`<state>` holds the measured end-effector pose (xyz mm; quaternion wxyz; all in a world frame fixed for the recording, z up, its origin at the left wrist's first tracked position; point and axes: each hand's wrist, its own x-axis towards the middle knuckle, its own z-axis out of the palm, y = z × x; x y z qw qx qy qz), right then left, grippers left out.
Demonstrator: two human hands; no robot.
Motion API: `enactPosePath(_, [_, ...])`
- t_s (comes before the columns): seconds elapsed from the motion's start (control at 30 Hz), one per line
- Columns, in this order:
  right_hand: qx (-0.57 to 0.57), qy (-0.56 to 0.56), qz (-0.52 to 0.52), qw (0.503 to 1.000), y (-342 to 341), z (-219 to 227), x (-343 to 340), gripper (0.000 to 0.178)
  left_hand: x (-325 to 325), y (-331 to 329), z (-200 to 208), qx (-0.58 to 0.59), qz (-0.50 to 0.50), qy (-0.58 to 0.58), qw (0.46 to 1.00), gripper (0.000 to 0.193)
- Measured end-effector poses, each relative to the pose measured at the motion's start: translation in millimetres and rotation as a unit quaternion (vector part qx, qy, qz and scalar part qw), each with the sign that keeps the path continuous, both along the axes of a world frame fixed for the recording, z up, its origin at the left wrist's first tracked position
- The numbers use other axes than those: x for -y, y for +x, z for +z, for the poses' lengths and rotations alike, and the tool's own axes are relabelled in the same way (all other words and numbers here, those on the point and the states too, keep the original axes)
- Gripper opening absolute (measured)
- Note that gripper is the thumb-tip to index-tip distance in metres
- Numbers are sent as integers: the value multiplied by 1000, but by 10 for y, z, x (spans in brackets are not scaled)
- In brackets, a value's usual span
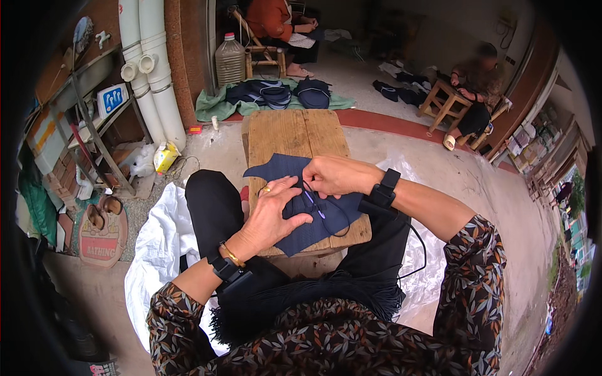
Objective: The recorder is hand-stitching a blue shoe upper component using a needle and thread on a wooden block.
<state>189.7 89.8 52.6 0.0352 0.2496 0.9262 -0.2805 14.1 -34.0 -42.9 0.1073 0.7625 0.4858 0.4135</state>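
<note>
While the work lies low between the person's knees, the following are set out.

Wooden stool [276, 135]: plank-topped, serving as the work surface.

Dark blue cloth [279, 167]: one piece, spread over the near part of the stool top, under both hands, corners pointing outward.

Left hand [271, 210]: palm down on the cloth, fingers extended, thumb set apart; a ring on one finger. It appears to pin the fabric.

Right hand [335, 175]: bent over the cloth's middle, fingertips drawn together, apparently pinching the dark cord [347, 224]; the exact grip is partly hidden.

Dark cord: thin, loose, looping on the cloth on the right-hand side.

Slim purple item [309, 197]: lying aslant between the hands, beside the right fingertips; kind not clear.

Handling notes, by judgement: light, even pressure from the left hand should suit the fabric, close to the working point yet clear of it. Short, gentle movements by the right fingertips would lessen puckering. The loop calls for slack and an open path, lest it snag on the purple item. Smoothing folds beneath the palm would help accuracy.
</note>
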Motion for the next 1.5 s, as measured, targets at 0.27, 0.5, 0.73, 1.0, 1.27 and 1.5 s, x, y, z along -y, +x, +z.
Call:
enactPosePath(0.27, [9,180,-89,980,-185,-175,216,18,-8,-9,-12,-10,12,13,1000,58])
enactPosePath(0.5, [173,156,-213,949,-325,-110,309,43,5,0,23,5,8,-8,1000,48])
enactPosePath(0.73, [77,62,-98,990,-98,-104,269,20,29,10,40,8,17,-16,1000,47])
enactPosePath(1.0, [-63,110,51,991,25,-305,-3,17,84,8,110,-65,-4,48,997,31])
enactPosePath(1.27, [-73,-68,-302,948,-188,-457,-78,30,13,14,49,-65,-22,66,995,23])
enactPosePath(1.5, [-152,-116,-407,893,-150,-416,-171,20,71,-6,67,-65,-34,73,995,24])
